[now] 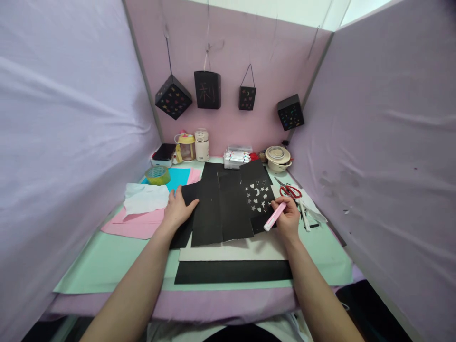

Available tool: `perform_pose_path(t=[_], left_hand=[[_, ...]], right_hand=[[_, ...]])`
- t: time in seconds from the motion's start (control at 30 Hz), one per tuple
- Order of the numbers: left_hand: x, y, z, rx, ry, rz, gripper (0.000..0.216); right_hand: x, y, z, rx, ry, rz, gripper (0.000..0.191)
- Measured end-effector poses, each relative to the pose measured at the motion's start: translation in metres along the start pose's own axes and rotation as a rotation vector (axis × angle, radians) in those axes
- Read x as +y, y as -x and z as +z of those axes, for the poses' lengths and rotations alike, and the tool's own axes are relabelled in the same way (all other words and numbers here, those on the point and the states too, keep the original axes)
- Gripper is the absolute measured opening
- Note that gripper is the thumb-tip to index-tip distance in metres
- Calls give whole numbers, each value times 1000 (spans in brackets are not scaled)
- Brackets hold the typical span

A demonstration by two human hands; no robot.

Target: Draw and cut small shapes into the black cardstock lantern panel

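Observation:
A black paper sheet (235, 209), folded into panels with flaps, lies across the middle of the table. Stars, hearts and a crescent moon are cut through its right panel, and pale backing shows in the openings. My left hand (178, 209) rests on the sheet's left panel with its fingers spread. At the right edge of the sheet, my right hand (290, 219) grips a pink utility knife (274, 217). The knife's white end points down toward me; its blade cannot be made out. Beneath the sheet is a pale board (231, 251), with a black strip (233, 272) in front of it.
Red-handled scissors (290, 191) and a white knife (304, 216) lie at right. Pink sheets (133, 228), white paper (146, 198) and a tape roll (157, 175) are at left. A marker box (235, 159) and bowls (278, 159) stand behind. Black lanterns (207, 90) hang above.

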State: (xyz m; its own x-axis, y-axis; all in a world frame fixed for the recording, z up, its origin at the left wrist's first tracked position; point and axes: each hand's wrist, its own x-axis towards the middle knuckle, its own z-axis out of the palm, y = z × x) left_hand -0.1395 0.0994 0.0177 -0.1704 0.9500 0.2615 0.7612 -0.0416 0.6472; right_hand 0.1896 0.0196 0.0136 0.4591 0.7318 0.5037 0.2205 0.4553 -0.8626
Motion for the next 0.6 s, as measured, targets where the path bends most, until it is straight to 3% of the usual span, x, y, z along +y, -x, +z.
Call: perform_pose_path(t=[0.13, 0.3, 0.6], left_hand=[[-2, -5, -2, -30, 112, -17, 67], [-1, -12, -15, -22, 315, -130, 80], [1, -17, -27, 45, 733, -204, 82]], right_hand=[[0, -1, 0, 21, 11, -14, 16], [5, -5, -3, 46, 48, -45, 16], [21, -26, -38, 80, 158, -43, 16]])
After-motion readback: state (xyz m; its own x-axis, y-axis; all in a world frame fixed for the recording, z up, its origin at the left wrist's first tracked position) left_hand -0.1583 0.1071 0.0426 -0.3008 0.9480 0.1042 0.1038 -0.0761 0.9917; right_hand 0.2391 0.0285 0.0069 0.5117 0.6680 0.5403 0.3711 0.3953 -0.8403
